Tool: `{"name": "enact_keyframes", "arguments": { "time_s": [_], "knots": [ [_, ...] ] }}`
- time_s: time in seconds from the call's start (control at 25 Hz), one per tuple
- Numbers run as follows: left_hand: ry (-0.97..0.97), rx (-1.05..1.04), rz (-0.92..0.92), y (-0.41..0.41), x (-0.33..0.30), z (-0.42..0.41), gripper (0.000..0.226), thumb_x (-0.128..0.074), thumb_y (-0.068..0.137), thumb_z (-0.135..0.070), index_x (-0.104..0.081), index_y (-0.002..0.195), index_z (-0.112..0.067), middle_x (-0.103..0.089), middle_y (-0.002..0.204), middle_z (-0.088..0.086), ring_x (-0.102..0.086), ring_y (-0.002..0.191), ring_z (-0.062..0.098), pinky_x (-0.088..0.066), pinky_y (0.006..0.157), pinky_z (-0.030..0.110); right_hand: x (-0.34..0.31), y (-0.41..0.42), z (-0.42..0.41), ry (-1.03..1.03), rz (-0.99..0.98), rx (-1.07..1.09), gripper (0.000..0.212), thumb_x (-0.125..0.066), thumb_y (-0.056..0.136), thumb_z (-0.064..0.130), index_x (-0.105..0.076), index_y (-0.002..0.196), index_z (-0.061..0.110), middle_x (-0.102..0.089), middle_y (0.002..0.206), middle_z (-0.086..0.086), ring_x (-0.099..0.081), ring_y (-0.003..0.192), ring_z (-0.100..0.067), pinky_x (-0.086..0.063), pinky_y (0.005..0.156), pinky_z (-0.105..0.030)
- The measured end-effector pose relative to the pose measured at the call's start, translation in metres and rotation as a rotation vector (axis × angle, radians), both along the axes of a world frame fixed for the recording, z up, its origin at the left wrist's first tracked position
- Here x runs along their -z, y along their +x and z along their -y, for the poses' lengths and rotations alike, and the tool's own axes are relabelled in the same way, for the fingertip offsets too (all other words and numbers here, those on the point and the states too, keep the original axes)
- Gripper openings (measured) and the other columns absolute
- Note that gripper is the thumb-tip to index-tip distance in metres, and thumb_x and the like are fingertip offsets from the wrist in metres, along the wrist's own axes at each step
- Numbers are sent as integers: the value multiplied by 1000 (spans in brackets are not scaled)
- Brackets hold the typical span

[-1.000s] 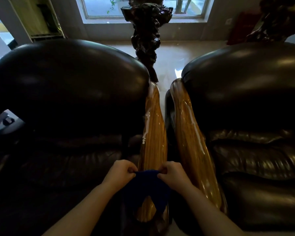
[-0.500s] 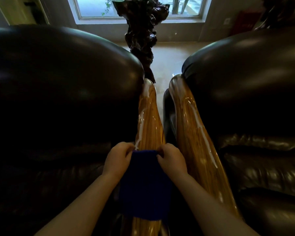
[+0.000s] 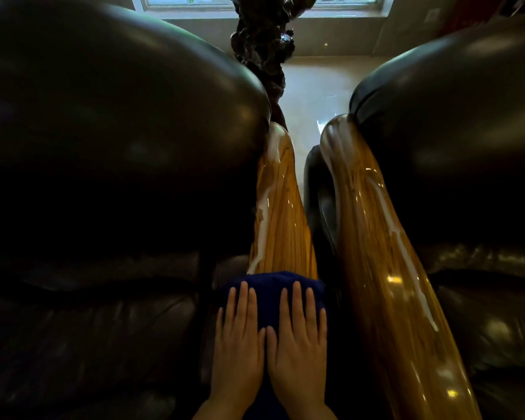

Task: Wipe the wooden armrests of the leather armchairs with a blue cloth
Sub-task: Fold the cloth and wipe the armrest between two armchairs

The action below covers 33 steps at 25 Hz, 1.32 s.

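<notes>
Draped over the near end of the left chair's wooden armrest (image 3: pixel 281 213), the blue cloth (image 3: pixel 273 291) lies flat with both hands laid on top of it. Left hand (image 3: pixel 238 341) and right hand (image 3: pixel 297 341) sit side by side, thumbs nearly touching, palms down, fingers straight and slightly spread; neither is pinching the fabric, only pressing it to the wood. Beyond the cloth, the armrest runs away toward the chair back, glossy and streaked with a pale film along its left edge. To do this stroke well, I would judge that the palms should keep even pressure and push the cloth along the grain, away from the body, letting its edges wrap over the rounded sides so the pale streak gets caught too. Since the varnish looks slick, the cloth could slide out from under flat hands; curling the fingertips over its far edge would help. Just right of this armrest, across a narrow gap, the second armrest (image 3: pixel 385 268) shows a similar pale line and looks yet unwiped. Dark leather armchairs (image 3: pixel 119 131) flank both rails.
</notes>
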State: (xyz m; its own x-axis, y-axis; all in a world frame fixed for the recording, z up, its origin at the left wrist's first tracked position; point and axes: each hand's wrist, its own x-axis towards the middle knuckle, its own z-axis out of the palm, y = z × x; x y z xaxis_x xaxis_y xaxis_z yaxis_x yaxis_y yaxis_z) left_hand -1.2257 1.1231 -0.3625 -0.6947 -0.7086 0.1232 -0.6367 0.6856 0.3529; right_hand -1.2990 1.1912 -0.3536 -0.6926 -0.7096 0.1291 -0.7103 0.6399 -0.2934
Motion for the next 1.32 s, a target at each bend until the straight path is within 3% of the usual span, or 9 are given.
{"name": "enact_keyframes", "arguments": {
  "time_s": [0.08,0.24,0.36,0.4,0.52,0.68,0.76,1.08,1.32],
  "knots": [
    [-21,5,6,-8,2,6,56,-4,94,-37,9,142,-12,26,152,-2,16,140,12,4,111,31,1,-2,8,5,17,33,60,-5,94,44,-25,141,13,-28,149,-12,-1,142,-20,-2,113,-40],
    [-11,26,-2,-34,-9,31,62,-14,92,-37,15,142,-15,28,152,-4,18,139,10,5,111,30,-7,-23,31,-6,8,87,59,-7,94,43,-22,142,14,-23,152,-12,-7,143,-24,-2,113,-40],
    [48,8,6,-64,-23,56,62,-22,88,-34,-1,142,-12,-7,153,7,1,143,17,-6,117,37,-16,-52,55,-2,-8,88,59,-25,91,41,-20,143,14,-21,153,-11,-15,143,-27,-5,113,-40],
    [63,10,22,-73,-27,64,62,-21,87,-35,-3,142,-12,-9,151,7,-4,142,22,-11,117,41,-18,-61,64,-3,-15,85,60,-27,90,41,-20,143,14,-21,153,-11,-17,142,-27,-8,114,-40],
    [137,24,13,-99,-29,90,61,-6,85,-42,15,137,-19,17,150,-2,16,139,20,0,116,40,-23,-87,89,18,2,78,60,-23,90,41,-15,144,16,-14,153,-8,-13,142,-25,-16,117,-43],
    [173,47,-33,-137,-30,128,58,-8,89,-43,31,129,-26,36,141,-13,33,131,4,6,114,27,-24,-127,126,3,111,14,59,-11,92,44,13,141,24,16,153,0,16,142,-18,-1,117,-38],
    [170,51,-44,-155,-30,145,59,-13,93,-38,31,129,-26,37,141,-12,33,131,4,6,113,25,-24,-146,144,-20,140,4,58,-16,94,42,16,139,25,21,151,1,19,141,-16,0,117,-37],
    [183,12,-165,-218,-32,204,59,-26,97,-24,12,142,-17,18,152,-5,17,137,6,-1,107,18,-23,-209,213,-69,208,-35,60,-25,95,38,2,145,20,5,158,-6,7,144,-20,-16,118,-42],
    [119,-18,-194,-227,-31,212,56,-30,96,-15,-1,144,-14,1,157,5,0,143,20,-5,114,28,-24,-224,229,-150,267,-84,55,-31,96,32,-9,146,20,0,158,-7,4,144,-21,-9,117,-40]
  ]
}}
